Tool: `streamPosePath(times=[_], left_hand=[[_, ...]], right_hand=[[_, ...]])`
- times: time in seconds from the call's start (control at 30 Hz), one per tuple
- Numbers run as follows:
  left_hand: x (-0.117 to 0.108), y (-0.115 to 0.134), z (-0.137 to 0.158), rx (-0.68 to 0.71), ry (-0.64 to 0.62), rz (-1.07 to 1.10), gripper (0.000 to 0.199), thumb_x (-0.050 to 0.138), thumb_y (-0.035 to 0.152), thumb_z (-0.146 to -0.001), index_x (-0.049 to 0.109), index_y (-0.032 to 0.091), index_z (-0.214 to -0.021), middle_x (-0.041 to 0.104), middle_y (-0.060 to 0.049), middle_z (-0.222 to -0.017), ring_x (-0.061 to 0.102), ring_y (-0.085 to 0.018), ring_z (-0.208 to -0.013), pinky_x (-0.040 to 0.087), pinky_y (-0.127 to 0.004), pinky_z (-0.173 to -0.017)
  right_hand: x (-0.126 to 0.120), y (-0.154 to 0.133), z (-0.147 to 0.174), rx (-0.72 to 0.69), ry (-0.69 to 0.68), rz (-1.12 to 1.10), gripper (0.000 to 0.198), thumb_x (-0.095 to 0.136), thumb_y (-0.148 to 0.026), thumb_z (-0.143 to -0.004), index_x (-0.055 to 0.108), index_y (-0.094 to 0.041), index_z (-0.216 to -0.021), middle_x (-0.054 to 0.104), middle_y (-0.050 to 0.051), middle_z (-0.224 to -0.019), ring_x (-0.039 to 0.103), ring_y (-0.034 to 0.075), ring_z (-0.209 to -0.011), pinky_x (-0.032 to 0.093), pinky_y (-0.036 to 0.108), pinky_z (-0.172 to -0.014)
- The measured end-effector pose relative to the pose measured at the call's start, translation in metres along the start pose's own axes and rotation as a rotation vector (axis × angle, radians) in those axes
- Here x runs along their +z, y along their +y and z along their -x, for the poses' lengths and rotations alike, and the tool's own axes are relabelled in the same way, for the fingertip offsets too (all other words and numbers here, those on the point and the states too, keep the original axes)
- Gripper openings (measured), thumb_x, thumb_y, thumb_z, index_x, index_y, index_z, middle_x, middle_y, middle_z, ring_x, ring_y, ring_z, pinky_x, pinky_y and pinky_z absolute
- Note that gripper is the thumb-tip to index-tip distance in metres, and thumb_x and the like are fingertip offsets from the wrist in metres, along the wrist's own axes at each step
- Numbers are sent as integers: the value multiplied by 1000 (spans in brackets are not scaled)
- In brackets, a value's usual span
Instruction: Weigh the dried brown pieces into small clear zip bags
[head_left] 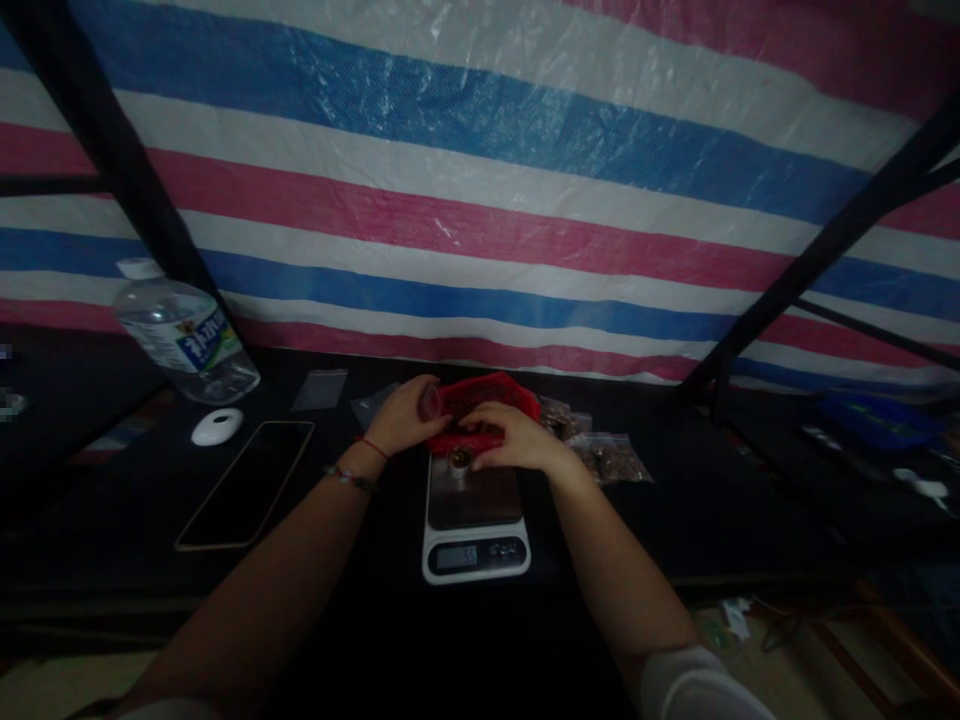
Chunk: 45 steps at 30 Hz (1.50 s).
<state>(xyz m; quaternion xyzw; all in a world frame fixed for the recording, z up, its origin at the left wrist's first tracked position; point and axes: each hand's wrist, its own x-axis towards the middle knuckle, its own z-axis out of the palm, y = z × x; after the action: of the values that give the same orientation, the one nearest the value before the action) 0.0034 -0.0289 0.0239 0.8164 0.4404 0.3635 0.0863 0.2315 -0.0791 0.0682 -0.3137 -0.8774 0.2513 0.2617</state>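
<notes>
A red plastic bag (517,397) with dark contents lies open behind a white digital scale (474,500). My left hand (405,415) is at the bag's left edge, closed around a small round clear cup (430,402). My right hand (511,436) reaches over the bag's front, its fingers curved and the thumb apart from them. The fingertips meet the dark contents, and whether they touch a piece is too dim to tell. On the scale's metal plate, by my right thumb, stands a small round cup (460,461) with something brownish inside.
Several small clear bags of brownish pieces (619,458) lie right of the red bag. At left are a phone (246,485), a white oval object (217,427), a flat clear bag (320,389) and a large bottle (191,335). Black frame bars (817,240) slant before a striped sheet (465,220).
</notes>
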Motion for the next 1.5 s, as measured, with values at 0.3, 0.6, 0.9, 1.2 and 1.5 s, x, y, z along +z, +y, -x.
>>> streamPosePath(times=[0.3, 0.6, 0.9, 1.2, 1.5], left_hand=[[-1, 0, 0, 13, -40, 23, 68, 70, 50, -64, 50, 16, -119, 61, -12, -115, 60, -27, -105, 47, -41, -91], [-2, 0, -1, 25, -77, -5, 55, 69, 47, -66, 56, 20, -112, 66, -9, -107, 63, -26, -97, 49, -39, -85], [-7, 9, -1, 78, -132, -62, 53, 66, 50, -69, 59, 23, -114, 69, -6, -105, 65, -26, -95, 49, -38, -82], [-12, 21, 1, 183, -120, 50, 54, 64, 45, -71, 55, 22, -119, 65, -8, -114, 62, -26, -103, 47, -40, -90], [-13, 36, 3, 300, -215, 57, 55, 61, 49, -75, 53, 25, -124, 66, -8, -111, 61, -26, -101, 47, -43, -89]], right_hand=[[15, -3, -1, 33, -82, 153, 51, 82, -37, -59, 67, -19, -104, 64, 7, -105, 56, 24, -102, 40, 38, -93], [12, 1, 2, 100, -17, -79, 27, 72, -24, -70, 63, -18, -95, 67, 4, -96, 62, 17, -88, 47, 29, -80], [14, 25, 1, 200, 234, -400, 35, 70, -21, -68, 56, -18, -101, 66, 3, -95, 63, 15, -85, 49, 30, -79], [19, 38, -4, 306, 233, -800, 33, 74, -27, -67, 66, -16, -97, 70, 5, -97, 64, 16, -91, 47, 32, -90], [25, 44, -1, 357, 236, -976, 49, 79, -26, -63, 61, -18, -107, 69, 5, -99, 66, 15, -88, 52, 30, -82]])
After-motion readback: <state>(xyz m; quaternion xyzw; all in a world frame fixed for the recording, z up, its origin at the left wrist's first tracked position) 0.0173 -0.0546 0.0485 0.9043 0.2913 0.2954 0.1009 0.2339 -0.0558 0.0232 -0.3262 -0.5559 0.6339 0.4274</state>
